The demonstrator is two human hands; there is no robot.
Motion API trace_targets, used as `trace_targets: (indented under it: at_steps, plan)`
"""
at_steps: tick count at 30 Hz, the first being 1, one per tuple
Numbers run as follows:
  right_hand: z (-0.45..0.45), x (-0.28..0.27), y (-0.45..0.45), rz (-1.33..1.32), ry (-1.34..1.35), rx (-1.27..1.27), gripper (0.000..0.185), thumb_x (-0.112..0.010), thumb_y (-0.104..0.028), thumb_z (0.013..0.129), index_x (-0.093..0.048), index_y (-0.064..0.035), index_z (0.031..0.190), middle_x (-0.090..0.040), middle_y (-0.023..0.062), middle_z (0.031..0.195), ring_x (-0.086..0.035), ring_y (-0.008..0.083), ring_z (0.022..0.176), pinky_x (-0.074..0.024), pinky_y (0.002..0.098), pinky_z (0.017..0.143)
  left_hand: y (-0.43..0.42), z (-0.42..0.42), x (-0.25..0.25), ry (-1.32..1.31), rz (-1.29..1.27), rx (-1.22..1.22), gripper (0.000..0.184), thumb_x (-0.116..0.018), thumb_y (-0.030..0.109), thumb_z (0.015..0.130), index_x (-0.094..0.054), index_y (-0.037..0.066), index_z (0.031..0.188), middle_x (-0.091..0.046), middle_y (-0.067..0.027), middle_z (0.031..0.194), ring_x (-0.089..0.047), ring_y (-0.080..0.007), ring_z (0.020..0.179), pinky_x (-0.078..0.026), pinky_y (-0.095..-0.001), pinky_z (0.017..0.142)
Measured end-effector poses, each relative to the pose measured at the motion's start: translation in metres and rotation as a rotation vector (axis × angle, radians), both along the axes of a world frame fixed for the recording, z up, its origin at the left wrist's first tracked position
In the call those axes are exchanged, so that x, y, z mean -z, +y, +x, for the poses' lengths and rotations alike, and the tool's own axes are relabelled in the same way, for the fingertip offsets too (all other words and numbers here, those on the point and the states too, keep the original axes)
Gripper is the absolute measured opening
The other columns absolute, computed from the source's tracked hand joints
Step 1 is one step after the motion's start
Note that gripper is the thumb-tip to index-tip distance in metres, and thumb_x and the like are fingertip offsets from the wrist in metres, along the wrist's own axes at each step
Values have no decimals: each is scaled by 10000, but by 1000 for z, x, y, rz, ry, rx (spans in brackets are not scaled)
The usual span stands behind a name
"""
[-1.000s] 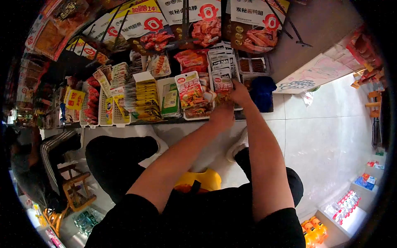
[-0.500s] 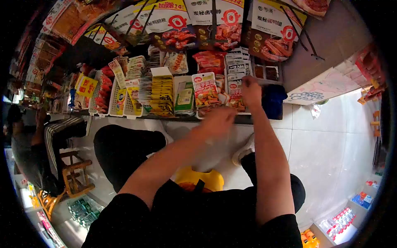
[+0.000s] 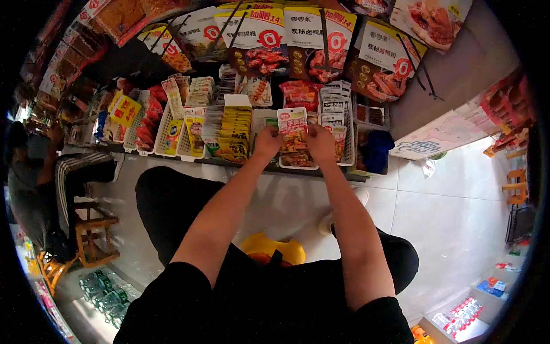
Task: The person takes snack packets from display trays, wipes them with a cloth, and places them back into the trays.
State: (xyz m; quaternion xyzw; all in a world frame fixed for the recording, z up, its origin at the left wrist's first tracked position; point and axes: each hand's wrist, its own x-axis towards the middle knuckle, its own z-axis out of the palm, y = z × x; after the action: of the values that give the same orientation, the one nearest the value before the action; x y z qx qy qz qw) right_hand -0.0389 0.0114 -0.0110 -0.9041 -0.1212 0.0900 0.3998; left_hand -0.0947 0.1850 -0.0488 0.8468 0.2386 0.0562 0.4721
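A red and white snack packet (image 3: 294, 131) stands upright near the front of the shelf. My left hand (image 3: 267, 143) is closed at its left edge, and at its right edge my right hand (image 3: 321, 143) pinches it. Below it, more red packets (image 3: 297, 159) lie in a white basket (image 3: 299, 167). Close by my right hand, another basket holds white and black packets (image 3: 334, 117) with a red and white packet (image 3: 337, 136) at its front. Yellow packets (image 3: 234, 132) are stacked left of my left hand.
Further left, white baskets (image 3: 163, 151) hold several snack packets. Large snack bags (image 3: 258, 43) hang above the shelf. A dark blue bundle (image 3: 376, 150) sits at the right end. A person (image 3: 34, 189) is at the far left beside a wooden stool (image 3: 94, 235). Bottles (image 3: 106, 295) stand on the floor.
My right hand has moved left from the right basket to the red and white packet. My left hand, blurred before, is now at the packet's left edge. The view has shifted slightly.
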Motion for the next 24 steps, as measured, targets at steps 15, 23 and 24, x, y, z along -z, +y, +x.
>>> trace_targets:
  at_steps: [15,23,24]
  plan:
    - [-18,-60,-39,442,477,-148,211,-583,-110,848,-623,7,1019,-618,34,749,-570,130,672,-465,264,617,-12,-51,-110,-5,-1076,54,326,-617,170,875,-527,2,1140,-622,-92,1048,-624,-179,919,-535,-336,745]
    - [26,-10,-172,-496,-296,385,637,-608,-434,790,-471,-22,1256,-454,236,1293,-384,405,1233,-344,443,1017,-37,-78,-132,199,-981,75,336,-591,181,891,-514,6,1168,-610,-92,1091,-616,-188,952,-533,-362,787]
    - [25,-3,-174,-540,-288,360,691,-601,-455,791,-419,-30,1305,-390,231,1353,-321,414,1276,-316,448,1040,-41,-82,-133,190,-1027,96,346,-594,193,888,-499,4,1161,-610,-105,1085,-628,-206,933,-546,-379,764]
